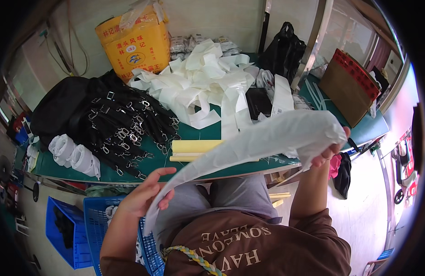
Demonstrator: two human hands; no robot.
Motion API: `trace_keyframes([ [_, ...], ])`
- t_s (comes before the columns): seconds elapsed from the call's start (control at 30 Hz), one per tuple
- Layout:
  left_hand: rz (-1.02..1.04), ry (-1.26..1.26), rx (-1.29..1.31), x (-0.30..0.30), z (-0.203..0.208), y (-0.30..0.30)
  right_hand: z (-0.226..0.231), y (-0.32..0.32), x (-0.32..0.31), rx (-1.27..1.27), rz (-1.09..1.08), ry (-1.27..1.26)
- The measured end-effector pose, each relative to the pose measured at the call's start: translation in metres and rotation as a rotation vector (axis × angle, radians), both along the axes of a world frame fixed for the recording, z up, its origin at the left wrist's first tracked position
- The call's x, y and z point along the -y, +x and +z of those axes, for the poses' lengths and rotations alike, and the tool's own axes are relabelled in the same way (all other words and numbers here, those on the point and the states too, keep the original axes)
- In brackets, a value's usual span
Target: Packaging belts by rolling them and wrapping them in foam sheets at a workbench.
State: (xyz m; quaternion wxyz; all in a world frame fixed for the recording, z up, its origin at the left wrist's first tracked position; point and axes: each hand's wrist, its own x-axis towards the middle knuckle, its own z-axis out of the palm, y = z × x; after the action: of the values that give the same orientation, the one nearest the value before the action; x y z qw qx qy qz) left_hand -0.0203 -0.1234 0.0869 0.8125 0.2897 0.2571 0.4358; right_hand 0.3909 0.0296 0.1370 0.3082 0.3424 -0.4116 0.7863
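A long white strip [249,138], of thin paper or film, arches in front of my body above the table's near edge. My right hand [326,154] is closed on its wide, crumpled right end, with part of the strip folded down beside the fingers. At the lower left, my left hand [150,195] has fingers curled round the narrow end, its index finger pointing out. The strip's tail hangs below that hand. Behind the strip, a pale yellow bar or folded piece [194,148] lies on the green table [152,166]. Part of it is hidden by the strip.
A tangled heap of white strips [208,83] covers the table's middle. Black straps with metal clips [129,124] lie left, beside white rolls [67,152]. A yellow carton [134,46], black bag [283,50] and brown box [348,87] stand behind. Blue crates [67,230] are below left.
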Motion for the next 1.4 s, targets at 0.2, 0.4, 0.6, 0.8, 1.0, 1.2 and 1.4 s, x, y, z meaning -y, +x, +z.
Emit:
trace_keyframes([
  [0.2,-0.210,0.819,-0.970,-0.020,-0.044,-0.015,0.031,-0.033,0.019,0.052,0.108,-0.066],
  [0.4,-0.141,0.095,-0.323,-0.008,-0.096,0.011,0.065,-0.066,0.041,-0.060,-0.381,-0.309],
  [0.6,-0.159,0.317,-0.287,-0.008,-0.076,0.061,0.055,-0.067,0.005,-0.128,-0.660,-0.441],
  [0.8,-0.303,-0.057,-0.071,-0.003,-0.062,0.059,0.025,-0.074,-0.042,-0.080,-0.824,-0.561],
  [1.0,-0.266,0.038,-0.156,0.013,-0.027,0.078,-0.006,-0.115,-0.058,0.180,-1.291,-0.380],
  [1.2,-0.234,0.282,-0.182,0.014,0.010,0.071,-0.030,-0.139,-0.063,0.534,-1.507,0.246],
  [1.4,-0.062,0.240,-0.152,0.027,0.037,0.036,-0.035,-0.148,-0.046,0.654,-1.417,1.136],
])
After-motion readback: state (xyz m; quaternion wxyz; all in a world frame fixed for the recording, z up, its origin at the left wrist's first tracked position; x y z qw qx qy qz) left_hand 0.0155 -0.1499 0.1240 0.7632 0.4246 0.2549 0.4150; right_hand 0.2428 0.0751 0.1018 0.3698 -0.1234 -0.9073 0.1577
